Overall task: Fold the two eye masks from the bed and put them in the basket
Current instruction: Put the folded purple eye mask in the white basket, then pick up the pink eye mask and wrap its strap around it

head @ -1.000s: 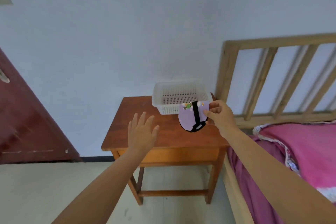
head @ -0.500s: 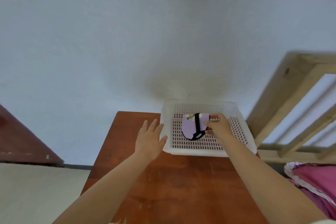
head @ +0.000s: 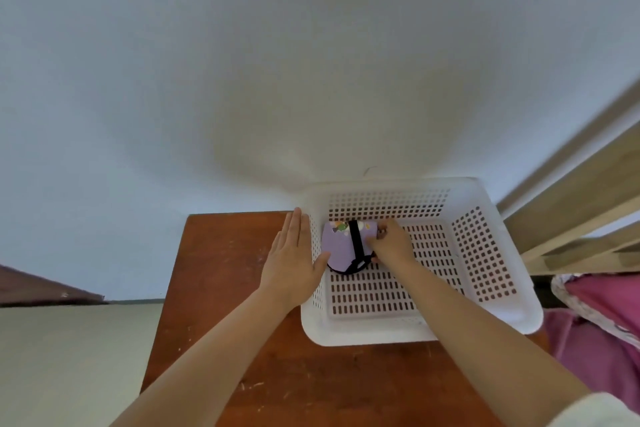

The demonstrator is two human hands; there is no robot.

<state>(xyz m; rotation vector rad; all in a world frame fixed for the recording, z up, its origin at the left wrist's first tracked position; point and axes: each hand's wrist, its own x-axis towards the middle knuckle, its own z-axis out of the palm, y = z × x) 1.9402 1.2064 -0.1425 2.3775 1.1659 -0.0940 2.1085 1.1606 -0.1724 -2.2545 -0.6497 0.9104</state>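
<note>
A plain pale wall [head: 242,62] fills most of the view. Against it stands a reddish-brown wooden table [head: 221,288], its top scuffed. A light wooden bed frame [head: 575,215] rises at the table's right edge, pink bedding [head: 609,333] below. Beige floor [head: 69,364] lies left, beside a dark door [head: 38,288].

One head view — close above, looking steeply down on the basket [head: 420,334], facing the wall [head: 242,62].

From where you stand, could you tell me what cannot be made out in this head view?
- Second eye mask: not in view; only one folded purple eye mask shows, in the basket.
- Bed: cut off by the right edge.
- Mask's right edge: hidden under the right hand.
- Basket's left rim: partly covered by the left hand.
- Mask's print: too small.
</note>
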